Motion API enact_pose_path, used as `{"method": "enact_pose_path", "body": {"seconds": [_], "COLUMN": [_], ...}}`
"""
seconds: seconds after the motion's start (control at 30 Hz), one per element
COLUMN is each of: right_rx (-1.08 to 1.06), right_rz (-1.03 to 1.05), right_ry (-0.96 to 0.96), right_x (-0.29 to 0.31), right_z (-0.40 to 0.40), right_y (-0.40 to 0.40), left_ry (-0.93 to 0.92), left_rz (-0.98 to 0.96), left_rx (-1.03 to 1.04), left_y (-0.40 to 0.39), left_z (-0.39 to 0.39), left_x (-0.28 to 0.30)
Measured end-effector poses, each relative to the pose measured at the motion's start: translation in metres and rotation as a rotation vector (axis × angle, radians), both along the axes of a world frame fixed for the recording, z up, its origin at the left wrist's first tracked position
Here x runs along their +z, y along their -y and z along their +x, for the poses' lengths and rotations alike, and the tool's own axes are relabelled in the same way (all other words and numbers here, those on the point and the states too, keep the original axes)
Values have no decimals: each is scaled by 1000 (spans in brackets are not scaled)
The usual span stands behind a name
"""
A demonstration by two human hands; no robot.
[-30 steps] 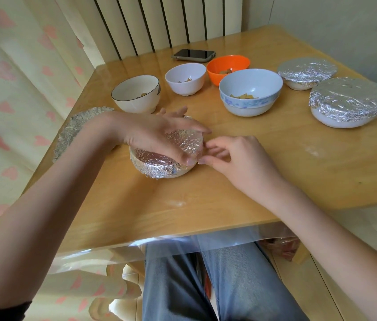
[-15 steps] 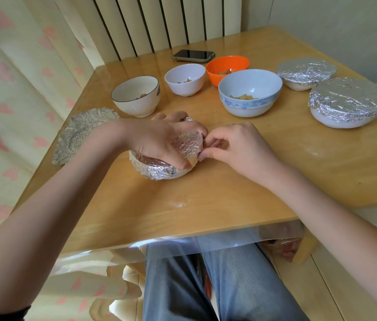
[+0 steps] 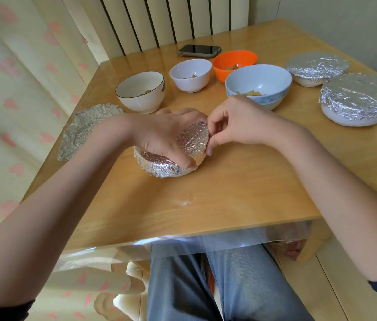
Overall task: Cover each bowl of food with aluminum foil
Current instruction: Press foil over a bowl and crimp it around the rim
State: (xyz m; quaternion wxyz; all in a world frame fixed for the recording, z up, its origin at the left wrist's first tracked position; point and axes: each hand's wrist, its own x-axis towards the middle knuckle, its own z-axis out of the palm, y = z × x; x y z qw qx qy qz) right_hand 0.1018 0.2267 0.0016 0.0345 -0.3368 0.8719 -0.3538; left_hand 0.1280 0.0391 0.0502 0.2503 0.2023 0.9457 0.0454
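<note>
While the left hand (image 3: 159,135) curls over the foil-wrapped bowl (image 3: 171,156) at the middle of the wooden table (image 3: 229,181), thumb and fingers clamping its rim, the right hand (image 3: 236,123) pinches the foil edge just right of those fingers. Beyond the fingertips stand four uncovered bowls (image 3: 259,85); two covered bowls (image 3: 361,98) sit far right; a loose foil sheet (image 3: 85,128) lies left of the left wrist.

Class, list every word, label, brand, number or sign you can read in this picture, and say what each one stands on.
None: no readable text shows.
The phone has a dark, blank screen.
The blue-patterned bowl carries only a decorative band, no lettering.
</note>
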Motion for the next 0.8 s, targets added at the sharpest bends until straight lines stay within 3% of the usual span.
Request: {"method": "enact_pose_path", "body": {"seconds": [0.4,0.63,0.8], "right_rx": [-94,-255,-278], "right_rz": [12,90,164], "right_ry": [4,-51,-75], "right_x": [-12,-15,-15], "right_z": [4,42,72], "right_y": [-4,-17,2], "left_ry": [-28,58,77], "left_rz": [-85,-115,-225], "left_rx": [54,218,121], "left_y": [-6,-8,0], "left_z": [-1,4,7], "left_x": [4,17,28]}}
